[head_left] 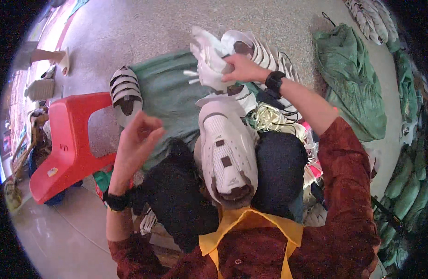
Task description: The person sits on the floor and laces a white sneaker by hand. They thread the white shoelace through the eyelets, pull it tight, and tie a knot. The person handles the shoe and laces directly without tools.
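My right hand (246, 69) reaches forward and grips the edge of a white shoe upper (211, 65) among loosely bunched pale pieces. My left hand (142, 135) hovers between the red stool and my lap, fingers loosely curled and thumb apart, with nothing visible in it. Across my lap lies a stack of white mesh shoe uppers (228, 153) with brown patches, touched by neither hand. Beyond the left hand, a nested stack of grey-white uppers (126, 93) with dark trim rests by the stool.
A red plastic stool (72, 144) lies on its side at left. Green cloth (169, 79) covers the floor ahead. Pale laces (269, 118) lie tangled beside more uppers (260, 51). A green sack (351, 83) is at right. Another person's leg (46, 56) shows at far left.
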The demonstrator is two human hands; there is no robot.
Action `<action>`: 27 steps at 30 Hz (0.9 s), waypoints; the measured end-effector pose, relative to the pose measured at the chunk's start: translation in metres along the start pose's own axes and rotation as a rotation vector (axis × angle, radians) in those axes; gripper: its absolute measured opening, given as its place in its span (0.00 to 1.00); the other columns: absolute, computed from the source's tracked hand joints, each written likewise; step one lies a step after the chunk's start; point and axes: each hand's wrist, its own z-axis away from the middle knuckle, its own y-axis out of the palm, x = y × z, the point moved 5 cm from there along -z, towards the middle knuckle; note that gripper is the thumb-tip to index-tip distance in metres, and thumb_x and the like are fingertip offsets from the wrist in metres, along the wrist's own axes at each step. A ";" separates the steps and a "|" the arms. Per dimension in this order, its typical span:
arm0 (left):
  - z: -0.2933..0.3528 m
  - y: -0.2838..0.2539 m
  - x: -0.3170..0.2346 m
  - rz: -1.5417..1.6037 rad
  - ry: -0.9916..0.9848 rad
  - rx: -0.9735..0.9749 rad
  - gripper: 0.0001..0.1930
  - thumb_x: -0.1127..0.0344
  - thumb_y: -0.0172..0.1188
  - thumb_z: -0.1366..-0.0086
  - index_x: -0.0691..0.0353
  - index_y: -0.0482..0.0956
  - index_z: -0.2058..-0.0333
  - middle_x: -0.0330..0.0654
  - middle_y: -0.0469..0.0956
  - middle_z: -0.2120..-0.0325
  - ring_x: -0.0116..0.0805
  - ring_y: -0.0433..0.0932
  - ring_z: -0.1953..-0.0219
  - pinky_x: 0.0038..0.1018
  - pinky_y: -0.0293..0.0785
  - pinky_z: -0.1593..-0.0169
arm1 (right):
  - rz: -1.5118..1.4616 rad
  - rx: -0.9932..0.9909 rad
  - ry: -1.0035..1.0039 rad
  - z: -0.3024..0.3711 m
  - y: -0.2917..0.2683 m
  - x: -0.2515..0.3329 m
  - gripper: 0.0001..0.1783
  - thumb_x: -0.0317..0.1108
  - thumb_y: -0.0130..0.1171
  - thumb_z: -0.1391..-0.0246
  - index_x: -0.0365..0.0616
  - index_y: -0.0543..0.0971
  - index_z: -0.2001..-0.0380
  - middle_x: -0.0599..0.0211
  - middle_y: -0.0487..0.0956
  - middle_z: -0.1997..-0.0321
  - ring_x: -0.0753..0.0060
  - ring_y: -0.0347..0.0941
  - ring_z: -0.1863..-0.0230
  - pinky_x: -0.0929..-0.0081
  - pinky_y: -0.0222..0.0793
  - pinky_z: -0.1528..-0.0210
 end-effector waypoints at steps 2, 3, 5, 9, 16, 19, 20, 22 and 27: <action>-0.005 -0.003 0.006 -0.042 -0.052 0.008 0.08 0.72 0.62 0.33 0.64 0.72 0.59 0.37 0.78 0.61 0.23 0.76 0.59 0.23 0.73 0.52 | 0.011 0.004 -0.031 0.002 0.015 -0.023 0.31 0.45 0.73 0.65 0.39 0.82 0.56 0.48 0.84 0.59 0.48 0.81 0.56 0.59 0.75 0.51; -0.005 -0.006 0.012 -0.056 -0.076 0.014 0.08 0.72 0.62 0.33 0.64 0.73 0.60 0.37 0.78 0.61 0.23 0.76 0.59 0.23 0.73 0.52 | 0.014 0.013 -0.053 0.002 0.026 -0.031 0.30 0.44 0.73 0.66 0.41 0.83 0.57 0.48 0.84 0.60 0.47 0.80 0.56 0.58 0.75 0.51; -0.007 -0.011 0.026 -0.084 -0.121 0.025 0.07 0.72 0.62 0.32 0.64 0.73 0.60 0.37 0.78 0.62 0.22 0.76 0.59 0.23 0.73 0.52 | 0.067 0.044 -0.093 0.002 0.040 -0.041 0.29 0.41 0.72 0.65 0.39 0.83 0.57 0.47 0.83 0.59 0.46 0.81 0.56 0.58 0.75 0.52; -0.014 -0.012 0.043 -0.133 -0.203 0.101 0.07 0.72 0.61 0.32 0.65 0.73 0.60 0.37 0.78 0.63 0.22 0.76 0.59 0.23 0.73 0.52 | 0.101 0.192 -0.106 -0.009 0.051 -0.052 0.28 0.36 0.71 0.62 0.37 0.82 0.55 0.48 0.84 0.58 0.49 0.81 0.56 0.60 0.75 0.51; -0.037 -0.002 0.056 -0.183 -0.148 0.144 0.07 0.72 0.61 0.33 0.66 0.73 0.61 0.37 0.79 0.65 0.23 0.77 0.61 0.25 0.75 0.54 | 0.082 0.029 -0.138 -0.023 0.033 -0.049 0.26 0.32 0.72 0.63 0.38 0.83 0.55 0.50 0.85 0.59 0.49 0.81 0.56 0.59 0.75 0.51; -0.045 0.003 0.062 -0.224 -0.148 0.193 0.07 0.71 0.62 0.33 0.66 0.73 0.62 0.38 0.80 0.67 0.25 0.78 0.62 0.26 0.76 0.55 | 0.271 0.358 -0.143 -0.021 0.050 -0.065 0.24 0.29 0.70 0.64 0.39 0.83 0.56 0.50 0.84 0.61 0.50 0.82 0.58 0.58 0.75 0.54; -0.047 0.005 0.068 -0.239 -0.154 0.212 0.07 0.71 0.62 0.33 0.66 0.73 0.62 0.38 0.80 0.67 0.25 0.78 0.62 0.26 0.76 0.55 | 0.270 0.470 -0.078 -0.018 0.057 -0.066 0.22 0.30 0.70 0.64 0.39 0.83 0.60 0.50 0.84 0.63 0.49 0.82 0.59 0.57 0.76 0.57; -0.049 0.009 0.080 -0.263 -0.162 0.240 0.07 0.71 0.62 0.33 0.66 0.73 0.62 0.39 0.80 0.67 0.25 0.78 0.62 0.26 0.76 0.56 | 0.266 0.698 0.052 -0.006 0.072 -0.061 0.17 0.34 0.70 0.64 0.38 0.84 0.67 0.49 0.84 0.66 0.48 0.82 0.63 0.54 0.77 0.63; -0.057 0.017 0.094 -0.222 -0.144 0.265 0.08 0.70 0.62 0.34 0.66 0.73 0.61 0.40 0.80 0.68 0.26 0.78 0.64 0.27 0.76 0.58 | 0.591 0.583 -0.022 -0.010 0.084 -0.059 0.14 0.21 0.63 0.66 0.38 0.82 0.69 0.50 0.83 0.67 0.46 0.81 0.63 0.54 0.76 0.66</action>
